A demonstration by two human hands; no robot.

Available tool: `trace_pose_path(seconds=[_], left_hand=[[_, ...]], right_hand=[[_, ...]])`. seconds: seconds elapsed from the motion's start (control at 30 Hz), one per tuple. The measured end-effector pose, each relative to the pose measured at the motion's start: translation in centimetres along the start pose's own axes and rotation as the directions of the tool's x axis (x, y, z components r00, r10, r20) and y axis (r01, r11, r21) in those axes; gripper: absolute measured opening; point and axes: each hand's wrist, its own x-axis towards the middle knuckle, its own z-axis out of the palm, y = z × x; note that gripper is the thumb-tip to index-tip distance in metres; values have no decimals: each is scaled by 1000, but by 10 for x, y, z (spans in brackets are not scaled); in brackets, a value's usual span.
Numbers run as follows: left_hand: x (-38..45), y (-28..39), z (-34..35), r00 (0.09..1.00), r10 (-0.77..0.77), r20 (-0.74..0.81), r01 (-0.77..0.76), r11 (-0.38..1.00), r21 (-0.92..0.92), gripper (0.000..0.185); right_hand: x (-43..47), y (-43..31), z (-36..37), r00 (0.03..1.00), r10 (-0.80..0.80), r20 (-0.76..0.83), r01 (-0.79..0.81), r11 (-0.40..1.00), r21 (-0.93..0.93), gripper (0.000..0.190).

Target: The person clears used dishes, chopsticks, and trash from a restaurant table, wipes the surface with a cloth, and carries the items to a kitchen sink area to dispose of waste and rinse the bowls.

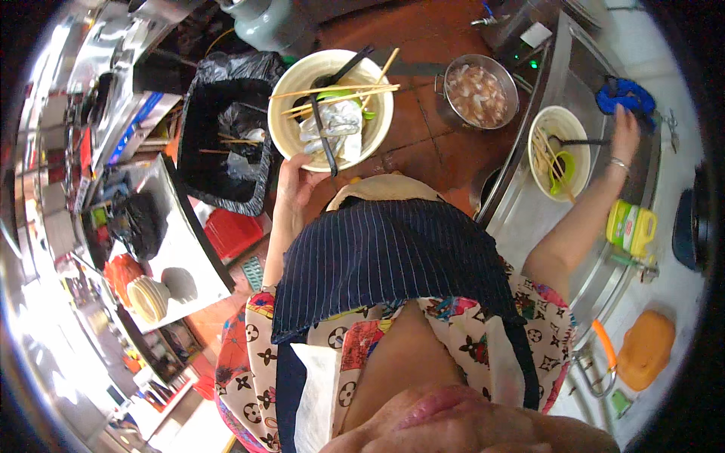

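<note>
My left hand (300, 184) grips the rim of a large cream bowl (276, 136), held tilted above the floor near a lined bin. Inside it lie wooden chopsticks (340, 90), black spoons (324, 133), crumpled foil (331, 124) and a partly covered green item (335, 93). My right hand (626, 136) reaches across the steel counter, its fingers against a bunched blue cloth (623, 96); whether they close on it is unclear. Just left of that forearm, a second cream bowl (535, 127) on the counter holds chopsticks, a black-handled spoon and a green cup (562, 170).
At left stands a bin with a black liner (192, 147), holding some waste. A metal pot of food in liquid (476, 93) is on the tiled floor (408, 130). A yellow jug (630, 229) and an orange sponge (645, 351) lie at right. Stacked bowls (148, 299) occupy a white table (187, 249).
</note>
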Motion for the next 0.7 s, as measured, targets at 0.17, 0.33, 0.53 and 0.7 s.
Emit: trace_pose_path(seconds=[0.17,0.33,0.53,0.7], left_hand=[[-9,-24,17,998,37,53,-35,998,-45,49],[0,-55,24,997,55,48,-48,987,-151,47],[-9,-79,38,985,151,-89,-166,965,-205,48],[-11,-94,25,962,221,-157,-262,908,-327,51]], right_hand=[[-163,-252,102,581,-733,355,645,680,348,40],[-235,-308,160,169,-917,361,855,319,410,40],[-246,-320,177,-25,-779,626,920,227,320,50],[-238,-320,206,-278,-848,451,905,-73,420,26]])
